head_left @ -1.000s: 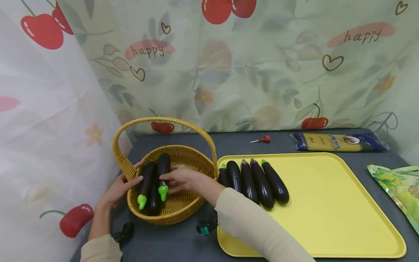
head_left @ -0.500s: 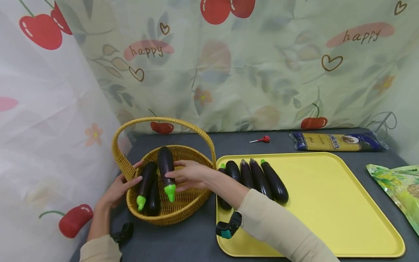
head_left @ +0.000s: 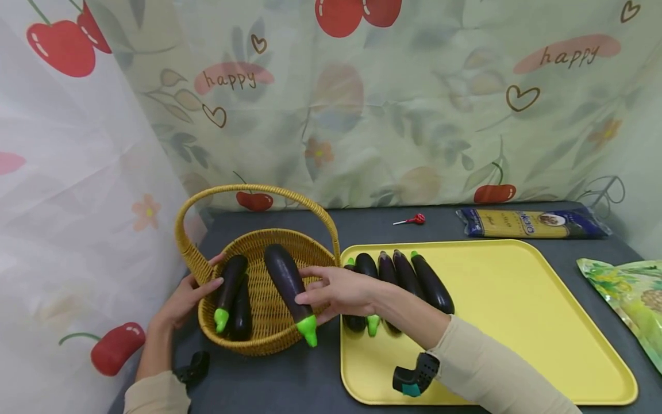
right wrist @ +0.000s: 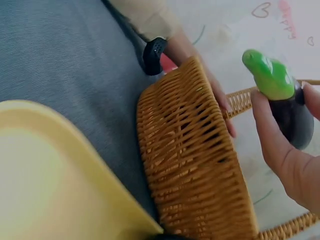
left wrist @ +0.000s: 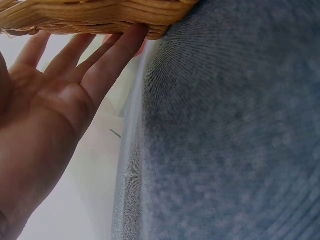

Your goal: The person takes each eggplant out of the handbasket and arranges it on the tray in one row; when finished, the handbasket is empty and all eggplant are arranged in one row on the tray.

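Note:
My right hand (head_left: pixel 343 291) pinches an eggplant (head_left: pixel 287 279) with a bright green stem end, held above the right side of the wicker basket (head_left: pixel 269 347). In the right wrist view, the green stem end of that eggplant (right wrist: pixel 295 120) points up between thumb and fingers. At the basket's left rim my left hand (head_left: pixel 181 302) grips the edge, thumb over the top; the left wrist view has its fingers (left wrist: pixel 107 70) against the outer wicker. Two more eggplants lie inside the basket on the left, the green-tipped one (head_left: pixel 231 287) partly over the other (head_left: pixel 241 316).
A yellow tray (head_left: pixel 517 345) stands right of the basket, with several eggplants (head_left: pixel 431 282) in a row on its left side, partly behind my right arm. Behind it lie a red lollipop (head_left: pixel 416 219) and a pasta pack (head_left: pixel 532 224). A green bag (head_left: pixel 628 293) lies far right.
My right hand has lifted the eggplant away from the two in the basket and moved right with it, its green end now beyond the near rim. The left hand stays on the rim.

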`<state>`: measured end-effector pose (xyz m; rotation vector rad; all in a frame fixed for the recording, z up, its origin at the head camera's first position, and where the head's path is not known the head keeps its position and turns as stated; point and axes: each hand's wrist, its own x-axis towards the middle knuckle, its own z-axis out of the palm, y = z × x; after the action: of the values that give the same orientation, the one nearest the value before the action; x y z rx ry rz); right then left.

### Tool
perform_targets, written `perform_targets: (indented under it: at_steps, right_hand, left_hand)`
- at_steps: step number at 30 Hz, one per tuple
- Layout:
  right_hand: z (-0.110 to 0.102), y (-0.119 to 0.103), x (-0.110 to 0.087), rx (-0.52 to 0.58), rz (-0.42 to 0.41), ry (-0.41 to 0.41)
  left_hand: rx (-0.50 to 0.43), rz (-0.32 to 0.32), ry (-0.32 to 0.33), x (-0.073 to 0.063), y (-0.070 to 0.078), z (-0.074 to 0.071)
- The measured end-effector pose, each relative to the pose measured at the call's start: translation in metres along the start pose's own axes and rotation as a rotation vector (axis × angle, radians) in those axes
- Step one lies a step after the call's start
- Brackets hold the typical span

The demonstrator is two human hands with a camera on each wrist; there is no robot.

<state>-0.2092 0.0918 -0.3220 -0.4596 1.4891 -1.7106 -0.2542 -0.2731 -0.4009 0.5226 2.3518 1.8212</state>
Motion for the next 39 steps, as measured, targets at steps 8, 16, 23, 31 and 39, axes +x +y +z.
perform_targets:
  at_steps: [8, 16, 23, 31, 39]
  right_hand:
    - [-0.020, 0.014, -0.043, -0.075, 0.017, -0.003]
    - [-0.049, 0.030, -0.086, -0.058, 0.014, -0.016]
    - [-0.077, 0.035, -0.121, -0.040, -0.041, -0.024]
    - [-0.115, 0.030, -0.156, -0.034, -0.106, 0.053]
    - [-0.155, 0.034, -0.182, -0.030, -0.144, 0.106]
  left_hand:
    - [0.017, -0.011, 0.000, 0.000, 0.001, 0.001]
    - [0.018, -0.028, -0.003, 0.001, 0.001, 0.000]
    - [0.003, -0.031, -0.009, 0.001, 0.001, -0.001]
    - [0.009, -0.040, -0.006, 0.000, 0.004, 0.001]
    - [0.013, -0.043, -0.012, 0.002, 0.003, 0.000]
